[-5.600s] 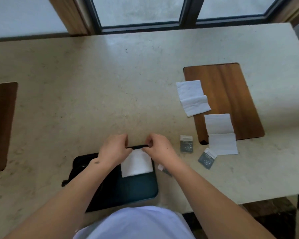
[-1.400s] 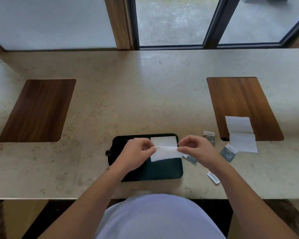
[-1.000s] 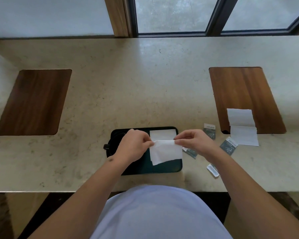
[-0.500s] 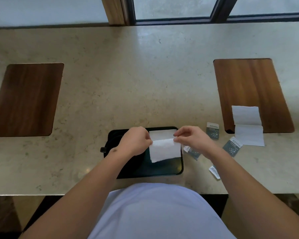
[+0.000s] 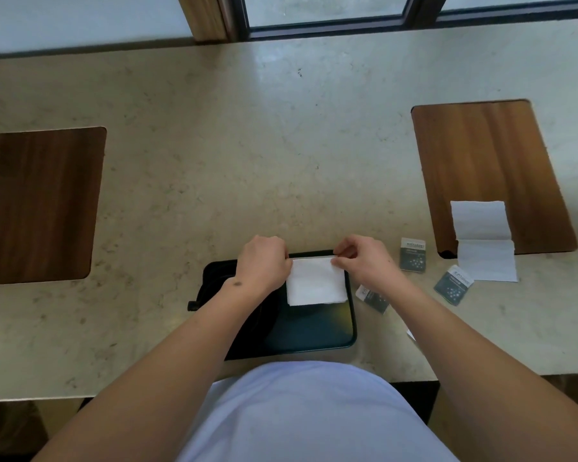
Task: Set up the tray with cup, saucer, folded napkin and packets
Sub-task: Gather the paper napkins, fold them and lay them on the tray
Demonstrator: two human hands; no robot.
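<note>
A dark rectangular tray [image 5: 309, 331] lies at the counter's near edge in front of me. A white folded napkin [image 5: 315, 282] rests on the tray's far right part. My left hand [image 5: 264, 262] pinches the napkin's far left corner and my right hand [image 5: 364, 258] pinches its far right corner. My left forearm hides a dark object [image 5: 214, 285] on the tray's left side. Grey packets lie on the counter to the right: one [image 5: 413, 254] upright, one [image 5: 453, 285] tilted, one [image 5: 371, 297] beside the tray.
Another white napkin [image 5: 482, 240], half unfolded, hangs over the near edge of a wooden inlay [image 5: 488, 168] at right. A second wooden inlay [image 5: 37, 205] sits at left. A small white packet [image 5: 411, 334] peeks out beside my right forearm. Windows run along the counter's far side.
The napkin, held up folded between both hands a second ago, has come down flat on the tray's far right part, on top of the napkin lying there. Both hands moved away from me.
</note>
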